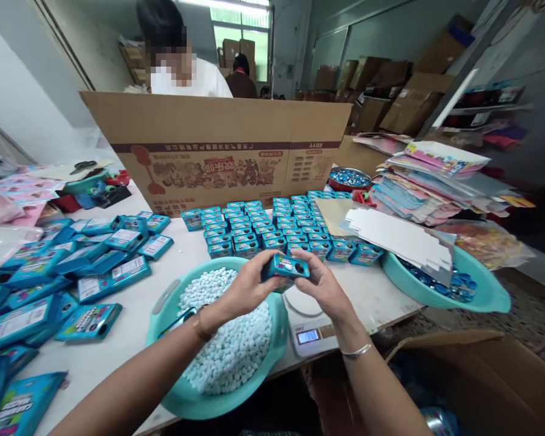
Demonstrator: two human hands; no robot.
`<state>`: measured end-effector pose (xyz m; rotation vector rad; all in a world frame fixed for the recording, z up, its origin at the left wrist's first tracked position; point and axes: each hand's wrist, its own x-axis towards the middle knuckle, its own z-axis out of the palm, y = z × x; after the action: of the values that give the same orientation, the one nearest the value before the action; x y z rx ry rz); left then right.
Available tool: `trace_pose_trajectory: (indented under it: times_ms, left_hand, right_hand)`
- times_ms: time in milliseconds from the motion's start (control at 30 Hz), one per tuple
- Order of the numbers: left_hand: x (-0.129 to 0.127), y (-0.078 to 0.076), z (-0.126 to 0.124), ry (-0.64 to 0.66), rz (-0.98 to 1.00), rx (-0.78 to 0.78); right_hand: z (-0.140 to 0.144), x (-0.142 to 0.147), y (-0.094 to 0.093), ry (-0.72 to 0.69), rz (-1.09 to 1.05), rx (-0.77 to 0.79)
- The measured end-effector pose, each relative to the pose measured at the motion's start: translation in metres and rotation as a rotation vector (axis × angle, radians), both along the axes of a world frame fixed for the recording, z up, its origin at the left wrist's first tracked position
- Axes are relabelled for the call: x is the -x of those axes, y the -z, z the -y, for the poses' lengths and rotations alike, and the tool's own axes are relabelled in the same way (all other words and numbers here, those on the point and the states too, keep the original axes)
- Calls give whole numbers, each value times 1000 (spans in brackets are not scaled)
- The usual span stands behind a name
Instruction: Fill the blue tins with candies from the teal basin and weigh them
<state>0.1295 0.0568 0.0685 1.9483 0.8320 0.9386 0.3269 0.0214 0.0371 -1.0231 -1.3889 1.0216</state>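
Observation:
A small blue candy box (285, 266) is held between both hands above the table's near edge. My left hand (245, 289) grips its left end and my right hand (322, 289) grips its right end. Just below and left sits a teal basin (277, 354) heaped with small pale-blue candies (229, 339). A white digital scale (306, 330) with a lit display lies under my right hand. Rows of several filled blue boxes (272, 233) stand on the table behind.
Several flat blue cartons (49, 290) lie at left. A big cardboard box (218, 151) stands behind the rows, a person beyond it. A second teal basin (445, 284) with white cards is at right, beside stacked printed sheets (431, 175). An open carton (472, 375) sits on the floor.

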Motion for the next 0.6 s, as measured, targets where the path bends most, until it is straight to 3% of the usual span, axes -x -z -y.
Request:
trace_pose_trajectory:
  times_ms: [133, 267, 333, 433, 600]
  left_hand:
    - [50, -32, -1, -27, -248, -187]
    - [74, -50, 4, -10, -695, -432]
    - [77, -50, 7, 18, -868, -541]
    - [80, -39, 9, 77, -1002, -571]
    - [95, -29, 4, 44, -980, -571]
  right_hand:
    - [-20, 64, 25, 86, -578, 233]
    - [-35, 128, 51, 25, -784, 374]
    - [-39, 152, 59, 27, -796, 380]
    - [-41, 176, 65, 52, -755, 376]
    - [-39, 179, 66, 16, -721, 351]
